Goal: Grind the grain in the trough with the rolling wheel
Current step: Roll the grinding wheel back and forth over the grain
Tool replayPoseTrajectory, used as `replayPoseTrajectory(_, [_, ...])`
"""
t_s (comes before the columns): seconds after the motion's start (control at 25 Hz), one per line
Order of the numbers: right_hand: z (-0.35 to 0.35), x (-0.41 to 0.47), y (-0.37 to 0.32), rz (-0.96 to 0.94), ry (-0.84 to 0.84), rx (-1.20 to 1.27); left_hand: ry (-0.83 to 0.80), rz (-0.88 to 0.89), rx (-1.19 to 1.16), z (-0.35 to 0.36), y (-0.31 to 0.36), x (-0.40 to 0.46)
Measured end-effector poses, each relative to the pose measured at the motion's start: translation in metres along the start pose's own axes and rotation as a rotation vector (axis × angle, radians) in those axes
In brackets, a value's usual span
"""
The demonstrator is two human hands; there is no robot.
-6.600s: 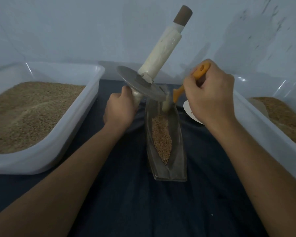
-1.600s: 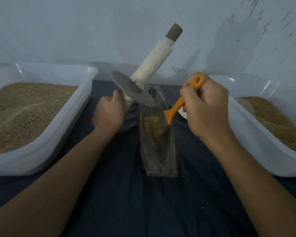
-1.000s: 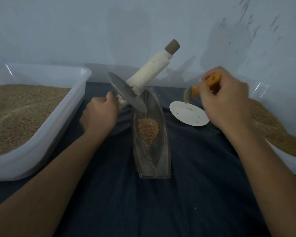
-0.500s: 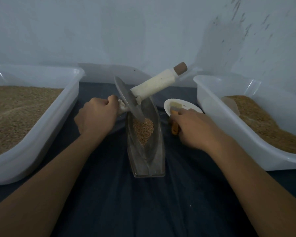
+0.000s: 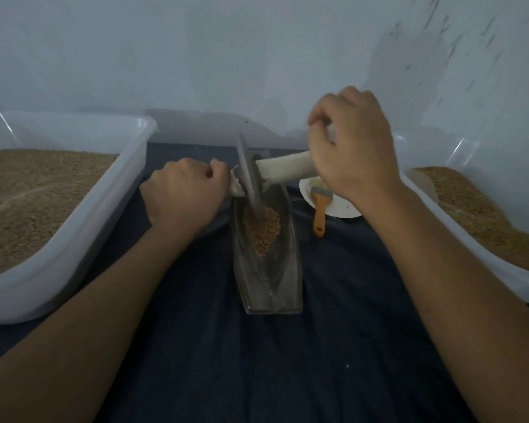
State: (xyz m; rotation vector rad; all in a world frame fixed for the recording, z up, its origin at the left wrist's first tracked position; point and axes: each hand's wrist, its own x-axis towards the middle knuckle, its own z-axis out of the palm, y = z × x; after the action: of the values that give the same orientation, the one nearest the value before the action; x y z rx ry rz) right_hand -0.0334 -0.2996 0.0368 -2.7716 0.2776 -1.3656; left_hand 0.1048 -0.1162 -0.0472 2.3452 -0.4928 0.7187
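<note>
A narrow boat-shaped metal trough (image 5: 269,288) lies lengthwise on the dark cloth in the middle. A small heap of brown grain (image 5: 261,228) sits in its far half. The grey rolling wheel (image 5: 248,175) stands nearly upright with its lower edge in the grain. Its white-wrapped axle handle (image 5: 284,169) runs almost level to both sides. My left hand (image 5: 184,193) grips the left end of the axle. My right hand (image 5: 353,151) grips the right end, hiding the tip.
A white tub of grain (image 5: 58,190) stands on the left and another tub (image 5: 483,215) on the right. An orange-handled brush (image 5: 319,206) lies across a small white dish (image 5: 339,206) just right of the trough. A pale wall rises close behind.
My right hand has left the brush on the dish and taken hold of the right end of the axle. The wheel has swung from tilted to nearly upright, down into the grain.
</note>
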Motion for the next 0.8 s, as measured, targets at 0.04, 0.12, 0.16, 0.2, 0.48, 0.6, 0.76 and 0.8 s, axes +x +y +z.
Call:
replayPoseTrajectory(0.04, [0.013,0.007,0.001,0.002,-0.111,-0.043,0.006,0.042,0.027,0.0,0.001,-0.001])
replayPoseTrajectory(0.12, [0.038,0.013,0.005,0.022,-0.338,-0.085,0.014,0.115,0.066,0.0,0.003,-0.003])
replayPoseTrajectory(0.16, [0.048,0.013,0.007,0.048,-0.426,-0.09,0.017,0.14,0.081,0.001,0.003,-0.004])
replayPoseTrajectory(0.2, [0.056,0.014,0.01,0.075,-0.481,-0.093,0.023,0.155,0.094,0.002,0.003,-0.003])
replayPoseTrajectory(0.48, [0.066,0.015,0.02,0.075,-0.654,-0.067,-0.096,0.266,0.267,0.01,0.0,0.01])
replayPoseTrajectory(0.6, [0.067,0.01,0.015,0.098,-0.567,-0.106,-0.206,0.293,0.382,0.005,0.0,0.018])
replayPoseTrajectory(0.76, [0.058,-0.019,0.003,0.116,-0.31,-0.203,-0.236,0.543,0.419,-0.01,-0.001,0.006])
replayPoseTrajectory(0.8, [0.053,-0.031,-0.001,0.109,-0.254,-0.23,-0.229,0.566,0.416,-0.016,-0.002,-0.004])
